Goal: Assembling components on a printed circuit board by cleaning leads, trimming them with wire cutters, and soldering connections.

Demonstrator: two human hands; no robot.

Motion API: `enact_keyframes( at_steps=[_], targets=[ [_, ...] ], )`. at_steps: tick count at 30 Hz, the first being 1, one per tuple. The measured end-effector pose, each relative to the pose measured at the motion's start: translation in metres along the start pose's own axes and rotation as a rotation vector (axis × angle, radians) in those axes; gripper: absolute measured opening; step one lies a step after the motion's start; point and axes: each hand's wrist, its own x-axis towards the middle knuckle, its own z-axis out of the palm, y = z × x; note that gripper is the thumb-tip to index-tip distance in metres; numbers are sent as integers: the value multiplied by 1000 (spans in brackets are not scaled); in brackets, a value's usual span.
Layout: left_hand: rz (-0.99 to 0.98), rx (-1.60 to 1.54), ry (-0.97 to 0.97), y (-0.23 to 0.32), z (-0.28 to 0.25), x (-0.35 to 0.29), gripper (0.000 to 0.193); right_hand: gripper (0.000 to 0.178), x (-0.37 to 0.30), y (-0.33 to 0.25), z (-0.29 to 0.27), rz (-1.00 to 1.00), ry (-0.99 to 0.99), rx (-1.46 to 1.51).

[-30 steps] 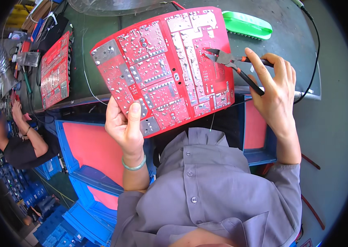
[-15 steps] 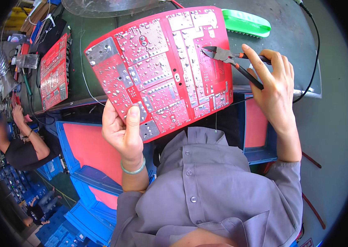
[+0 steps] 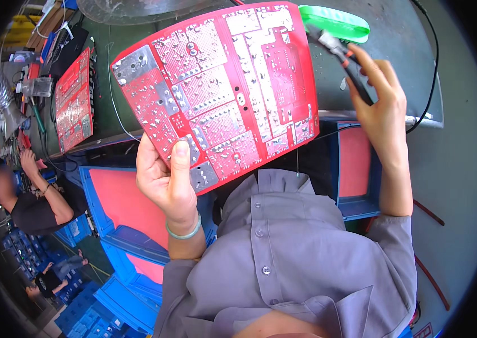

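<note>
Dark green bench [image 3: 413, 73] — left hand [image 3: 165, 177] pinches board [image 3: 216, 93] edge, right hand [image 3: 382, 107] grips cutters [image 3: 337, 49]; board likely stiff, light, prickly — hold by rim.

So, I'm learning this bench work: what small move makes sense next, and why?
Perhaps lower the cutters to the bench: the right hand holds them past the red circuit board's right edge, near the green brush, while the left hand grips the board's lower left.
</note>
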Motion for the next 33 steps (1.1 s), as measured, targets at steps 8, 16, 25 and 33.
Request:
enact_keyframes(
  at_steps=[8, 16, 25, 33],
  targets=[
    [-6, 15, 13, 2, 2, 1, 33, 61, -5, -7, -4, -213, -24, -235],
    [11, 24, 7, 0, 0, 1, 32, 63, -1, -2, -1, -256, -20, -254],
    [-10, 4, 14, -2, 0, 0, 32, 57, -2, -4, -4, -166, -44, -175],
    [-13, 6, 21, -1, 1, 1, 34, 56, -1, -7, -7, -288, 22, -349]
  ],
)
